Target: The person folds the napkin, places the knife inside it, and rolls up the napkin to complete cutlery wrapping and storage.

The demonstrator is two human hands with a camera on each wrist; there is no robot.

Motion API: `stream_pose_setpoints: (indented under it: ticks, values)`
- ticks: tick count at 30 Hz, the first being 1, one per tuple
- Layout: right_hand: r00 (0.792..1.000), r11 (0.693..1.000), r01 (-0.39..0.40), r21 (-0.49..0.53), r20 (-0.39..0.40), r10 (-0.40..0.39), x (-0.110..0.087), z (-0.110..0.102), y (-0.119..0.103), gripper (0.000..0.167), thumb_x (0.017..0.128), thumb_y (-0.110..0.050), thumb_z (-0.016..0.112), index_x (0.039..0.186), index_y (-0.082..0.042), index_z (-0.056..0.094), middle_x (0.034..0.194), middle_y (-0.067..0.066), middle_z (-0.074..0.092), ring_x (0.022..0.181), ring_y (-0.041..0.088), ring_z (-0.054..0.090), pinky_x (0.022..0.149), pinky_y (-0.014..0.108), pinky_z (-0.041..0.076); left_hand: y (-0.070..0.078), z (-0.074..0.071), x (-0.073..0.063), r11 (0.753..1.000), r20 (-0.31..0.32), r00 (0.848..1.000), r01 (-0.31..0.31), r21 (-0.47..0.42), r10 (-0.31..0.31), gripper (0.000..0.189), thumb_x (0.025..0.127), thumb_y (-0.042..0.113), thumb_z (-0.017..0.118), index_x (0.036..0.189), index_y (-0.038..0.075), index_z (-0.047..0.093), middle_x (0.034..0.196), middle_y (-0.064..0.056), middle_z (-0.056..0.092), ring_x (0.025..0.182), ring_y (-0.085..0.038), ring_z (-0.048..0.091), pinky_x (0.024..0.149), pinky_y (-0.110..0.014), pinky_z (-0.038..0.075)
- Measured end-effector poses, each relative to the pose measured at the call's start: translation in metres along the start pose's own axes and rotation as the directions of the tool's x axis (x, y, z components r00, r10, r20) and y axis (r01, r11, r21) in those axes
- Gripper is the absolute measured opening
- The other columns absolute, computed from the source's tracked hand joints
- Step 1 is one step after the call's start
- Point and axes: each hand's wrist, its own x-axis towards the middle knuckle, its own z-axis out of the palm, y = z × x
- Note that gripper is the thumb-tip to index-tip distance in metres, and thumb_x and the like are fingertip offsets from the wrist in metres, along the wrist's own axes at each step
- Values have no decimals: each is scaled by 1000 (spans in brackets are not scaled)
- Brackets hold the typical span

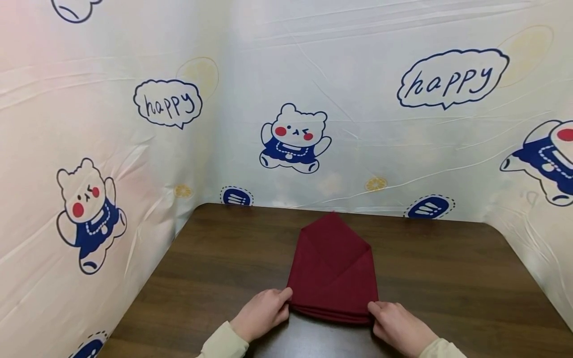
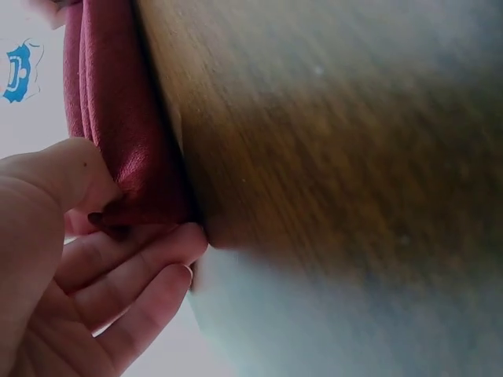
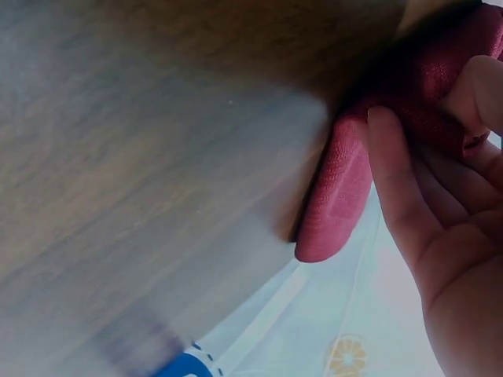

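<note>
A dark red folded cloth [image 1: 335,273] lies on the brown wooden table, its pointed end toward the back and its layered, straight edge toward me. At the near left corner my left hand [image 1: 265,311] pinches the cloth between thumb and fingers. The left wrist view shows the thumb over the stacked folds [image 2: 126,110] and the fingers beneath the corner. My right hand [image 1: 398,323] grips the near right corner. In the right wrist view, its thumb and fingers hold the red cloth [image 3: 338,196], and part of the fold hangs past the fingertips.
The wooden table [image 1: 215,248] extends on both sides of the cloth, with rounded back corners. Pale curtains [image 1: 367,139] printed with bears, "happy" bubbles and lemon slices stand behind it and at both sides.
</note>
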Motion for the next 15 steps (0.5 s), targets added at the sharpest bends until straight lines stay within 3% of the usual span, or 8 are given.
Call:
stream_pose_setpoints:
  ticks: [7,15]
  values:
    - [999,996,-19,92,-28,22,1,0,4,33,64,3,66,74,-18,43,63,-20,32,56,-6,28,52,7,25,-3,0,2,994,19,998,55,-91,-54,17,79,5,61,80,14,47,61,14,43,56,1,37,54,-11,31]
    - [996,988,-92,122,-1,93,-1,0,7,29,66,2,65,80,-19,50,64,-20,38,58,-6,33,53,10,30,-6,0,4,978,93,988,136,-158,-122,8,84,7,60,87,15,57,67,13,52,59,2,42,56,-13,37]
